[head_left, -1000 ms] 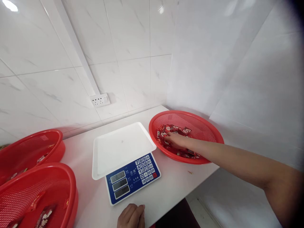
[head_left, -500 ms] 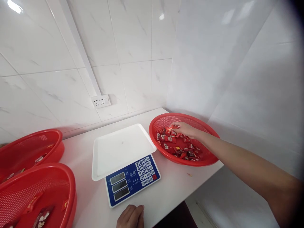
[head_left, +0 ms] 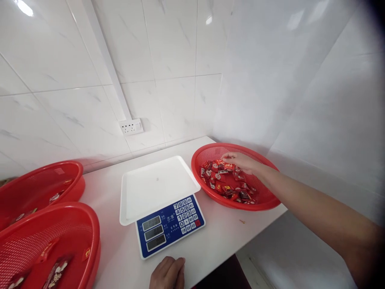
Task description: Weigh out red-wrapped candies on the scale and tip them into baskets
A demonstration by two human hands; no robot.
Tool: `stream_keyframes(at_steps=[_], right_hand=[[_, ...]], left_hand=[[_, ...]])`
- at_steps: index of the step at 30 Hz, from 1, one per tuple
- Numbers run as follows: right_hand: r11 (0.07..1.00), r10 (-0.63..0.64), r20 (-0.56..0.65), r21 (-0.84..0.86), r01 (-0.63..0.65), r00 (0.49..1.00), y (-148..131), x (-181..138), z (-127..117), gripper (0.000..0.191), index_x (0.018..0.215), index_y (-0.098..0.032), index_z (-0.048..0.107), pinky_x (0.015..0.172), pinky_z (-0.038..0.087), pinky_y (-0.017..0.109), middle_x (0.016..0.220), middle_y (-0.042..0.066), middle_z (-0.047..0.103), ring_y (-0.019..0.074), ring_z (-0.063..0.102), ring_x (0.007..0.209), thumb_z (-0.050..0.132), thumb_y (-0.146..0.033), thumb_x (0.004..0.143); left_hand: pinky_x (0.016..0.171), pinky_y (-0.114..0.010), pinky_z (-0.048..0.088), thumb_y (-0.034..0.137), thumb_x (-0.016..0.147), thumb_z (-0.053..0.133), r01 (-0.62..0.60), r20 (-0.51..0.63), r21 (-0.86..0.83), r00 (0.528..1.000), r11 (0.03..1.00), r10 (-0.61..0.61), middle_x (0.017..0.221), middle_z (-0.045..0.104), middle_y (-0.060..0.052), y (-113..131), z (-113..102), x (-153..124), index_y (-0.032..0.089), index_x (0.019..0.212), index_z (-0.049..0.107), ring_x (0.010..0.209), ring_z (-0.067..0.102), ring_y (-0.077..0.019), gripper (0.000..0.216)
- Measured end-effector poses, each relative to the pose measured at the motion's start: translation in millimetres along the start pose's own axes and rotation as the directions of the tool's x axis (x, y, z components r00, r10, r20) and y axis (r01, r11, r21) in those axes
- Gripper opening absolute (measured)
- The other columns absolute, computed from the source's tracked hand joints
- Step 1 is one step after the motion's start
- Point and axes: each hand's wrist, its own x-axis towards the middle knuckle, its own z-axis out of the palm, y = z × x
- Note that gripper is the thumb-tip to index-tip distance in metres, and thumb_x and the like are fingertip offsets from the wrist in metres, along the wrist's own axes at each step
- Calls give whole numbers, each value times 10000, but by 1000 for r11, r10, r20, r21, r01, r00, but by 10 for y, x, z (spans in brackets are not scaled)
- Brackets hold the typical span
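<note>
My right hand (head_left: 240, 161) reaches into the red mesh basket (head_left: 264, 202) at the right, over a heap of small red wrapped candies (head_left: 224, 182). Its fingers are pinched on a red candy at the top of the heap. My left hand (head_left: 167, 274) rests on the front edge of the white table, fingers curled, just below the scale. The blue electronic scale (head_left: 170, 224) with its bare white tray (head_left: 156, 186) stands between the two hands.
Two more red baskets (head_left: 48, 182) (head_left: 87, 228) sit at the left, each with a few candy wrappers. A wall socket (head_left: 131, 127) is behind the scale. The table (head_left: 216, 237) ends at the right near a tiled corner. A small scrap (head_left: 241, 221) lies near that edge.
My right hand rose from the lower part of the candy heap to its far upper side and closed on a candy. The left hand stayed put; the view shifted slightly.
</note>
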Motion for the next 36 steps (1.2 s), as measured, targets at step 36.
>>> stream_keyframes(at_steps=[36], right_hand=[[941,-324,355,29,336,877,-1337,-184,1795,215,837,-205,594,487,473,212,727,9,557,129,549,676,656,-394,756]], left_hand=[[478,-241,426,141,857,428,67,158,20,985,998,-69,620,626,-11,139,-194,139,218,898,562,537,592,-157,159]])
